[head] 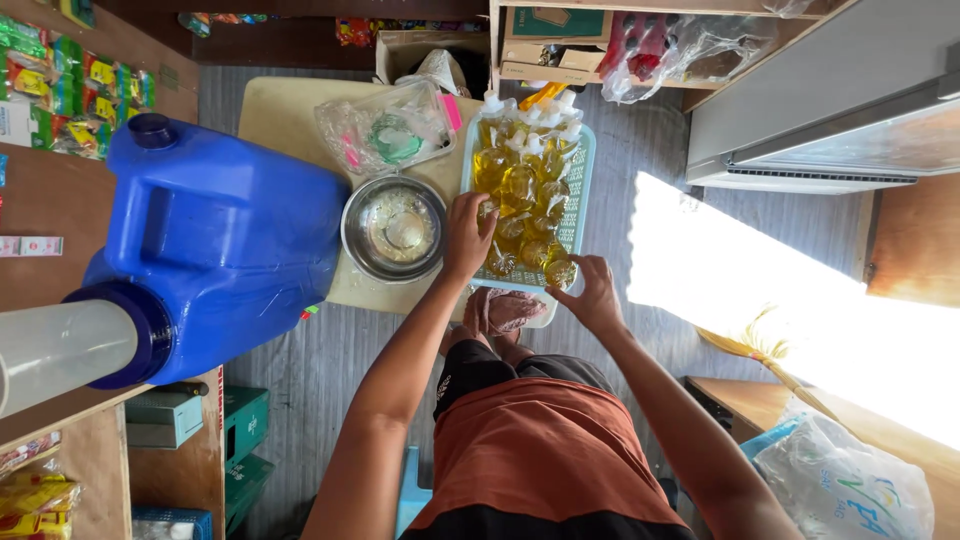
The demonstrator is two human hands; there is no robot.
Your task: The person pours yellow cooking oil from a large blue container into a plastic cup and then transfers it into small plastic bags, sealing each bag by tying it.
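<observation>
A light green plastic basket (584, 190) on a low pale table holds several clear bags of yellow oil (520, 180). My left hand (466, 235) rests on the bags at the basket's near left side, fingers curled over one. My right hand (592, 295) pinches a small oil bag (560, 272) at the basket's near right corner. A round steel bowl (394, 228) sits just left of the basket, beside my left hand.
A large blue jerry can (215, 245) with a clear tube lies on the wooden counter at left. A clear plastic bag (385, 128) with small items lies behind the bowl. Shelves of packaged goods line the back and left. A white printed bag (845, 485) sits at lower right.
</observation>
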